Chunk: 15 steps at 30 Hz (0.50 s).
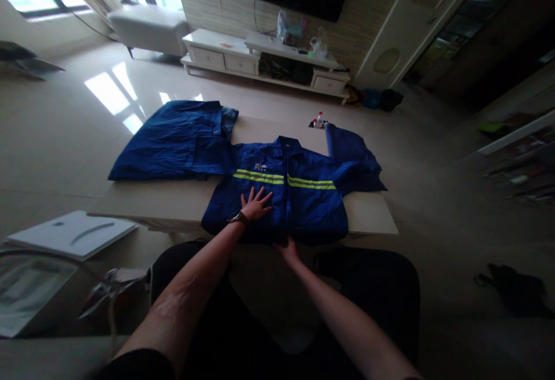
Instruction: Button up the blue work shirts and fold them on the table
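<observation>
A blue work jacket [314, 209] with yellow-and-grey reflective stripes lies front up on the low table, its collar away from me and its lower part at the near edge. My left hand [256, 206], with a watch at the wrist, rests flat on the jacket's left front, fingers spread. At the middle of the near hem is my right hand [288, 251], its fingers closed at the cloth and partly hidden in shadow. Another blue garment [173, 140] lies at the table's left end, touching the jacket. Folded blue cloth [349, 146] sits at the right, behind the jacket's sleeve.
The pale table [143, 200] reaches close to my knees. Small bottles [319, 120] show at its far edge. On the left are a white box [71, 232] and other items. A white TV cabinet [208, 41] and a bench [150, 27] stand beyond. A dark item [515, 287] lies right.
</observation>
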Each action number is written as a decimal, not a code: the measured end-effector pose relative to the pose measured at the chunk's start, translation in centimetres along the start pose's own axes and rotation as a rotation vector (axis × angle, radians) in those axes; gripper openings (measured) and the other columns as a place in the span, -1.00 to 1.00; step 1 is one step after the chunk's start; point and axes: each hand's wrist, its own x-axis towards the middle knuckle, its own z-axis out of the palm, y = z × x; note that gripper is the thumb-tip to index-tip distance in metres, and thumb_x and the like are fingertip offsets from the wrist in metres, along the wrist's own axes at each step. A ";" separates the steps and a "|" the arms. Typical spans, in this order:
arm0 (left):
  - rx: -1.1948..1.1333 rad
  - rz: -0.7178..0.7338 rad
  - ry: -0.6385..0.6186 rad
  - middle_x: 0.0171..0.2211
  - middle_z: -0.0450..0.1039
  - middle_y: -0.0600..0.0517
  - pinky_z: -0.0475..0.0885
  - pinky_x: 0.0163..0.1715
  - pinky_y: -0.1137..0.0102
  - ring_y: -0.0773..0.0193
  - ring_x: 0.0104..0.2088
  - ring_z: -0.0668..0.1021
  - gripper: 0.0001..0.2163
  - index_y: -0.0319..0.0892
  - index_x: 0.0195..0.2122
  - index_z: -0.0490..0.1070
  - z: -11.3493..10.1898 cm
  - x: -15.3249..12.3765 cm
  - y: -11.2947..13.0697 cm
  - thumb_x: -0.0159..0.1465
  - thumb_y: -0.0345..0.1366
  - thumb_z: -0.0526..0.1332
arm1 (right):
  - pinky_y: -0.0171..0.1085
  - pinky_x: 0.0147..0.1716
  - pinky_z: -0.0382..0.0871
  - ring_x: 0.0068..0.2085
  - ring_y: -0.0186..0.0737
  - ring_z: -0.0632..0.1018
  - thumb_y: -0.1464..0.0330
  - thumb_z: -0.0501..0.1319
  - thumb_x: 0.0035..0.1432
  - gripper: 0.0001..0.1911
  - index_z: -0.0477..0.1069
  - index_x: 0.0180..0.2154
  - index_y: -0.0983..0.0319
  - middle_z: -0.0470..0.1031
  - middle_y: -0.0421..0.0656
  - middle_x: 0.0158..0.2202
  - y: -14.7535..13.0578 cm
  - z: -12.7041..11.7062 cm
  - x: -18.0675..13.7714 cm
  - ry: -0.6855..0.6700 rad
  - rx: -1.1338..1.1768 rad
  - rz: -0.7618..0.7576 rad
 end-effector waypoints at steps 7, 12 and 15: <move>-0.017 -0.009 -0.001 0.57 -0.42 0.08 -0.27 0.31 -0.45 -0.27 0.51 -0.36 -0.33 0.26 0.52 -0.14 0.0 0.0 0.4 0.42 0.12 0.00 | 0.00 0.14 0.37 0.13 0.15 0.57 0.42 0.04 0.32 -0.60 0.50 0.09 0.21 0.50 0.15 0.15 -1.2 -2.6 -2.0 0.151 -0.377 0.114; 0.017 -0.049 -0.042 0.57 -0.49 0.01 -0.22 0.28 -0.50 -0.36 0.50 -0.37 -0.31 0.15 0.54 -0.18 -0.1 -0.2 1.7 0.43 0.06 0.00 | -0.03 -0.12 0.51 -0.11 0.03 0.68 0.52 -0.08 0.31 -0.34 0.26 0.36 0.02 0.28 0.08 0.38 -2.0 -3.0 -4.2 0.033 -0.895 -0.013; 0.032 -0.086 -0.091 0.57 -0.51 -0.02 -0.17 0.26 -0.54 -0.43 0.49 -0.36 -0.27 0.12 0.55 -0.19 -0.4 -0.5 2.5 0.41 0.06 0.05 | -0.05 -0.15 0.54 -0.14 -0.02 0.69 0.56 -0.03 0.26 -0.25 0.16 0.42 -0.01 0.26 0.07 0.40 -2.2 -2.0 -5.0 -0.007 -0.945 -0.068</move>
